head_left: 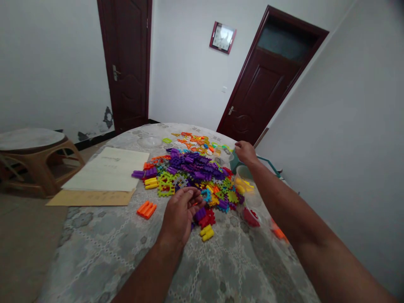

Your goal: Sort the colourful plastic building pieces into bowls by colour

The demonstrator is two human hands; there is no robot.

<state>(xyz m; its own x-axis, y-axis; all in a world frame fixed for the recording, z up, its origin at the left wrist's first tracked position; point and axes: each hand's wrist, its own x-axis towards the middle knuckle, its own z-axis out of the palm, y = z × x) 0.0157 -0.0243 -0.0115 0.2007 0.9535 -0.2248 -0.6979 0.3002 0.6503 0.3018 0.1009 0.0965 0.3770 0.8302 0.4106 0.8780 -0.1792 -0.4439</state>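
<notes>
A pale wall [186,71] with two dark red doors [129,54] [252,92] backs a table under a grey patterned cloth [104,248], with a stool [38,160] standing to its left. Across the middle of the table spreads a heap of plastic interlocking building pieces [195,166], purple on top, with green, yellow, red and blue showing around them and a looser scatter of mostly orange ones [197,145] at the far end. A pale sheet [109,170] lies left of the heap, partly covering a tan board [91,198]. Right of the heap are a teal box [233,163] and, just nearer, a clear tub [243,171] with yellow pieces [243,185] in it. A framed clock [222,38] hangs on the wall. The right hand [245,152] is at the teal box, fingers bent downward; whether it grips anything cannot be told. The left hand [186,204] is at the heap's near edge, fingers loosely curled; its grip cannot be told either. Near it lie orange tubes [146,209], side by side, and a smaller yellow pair [207,232].
</notes>
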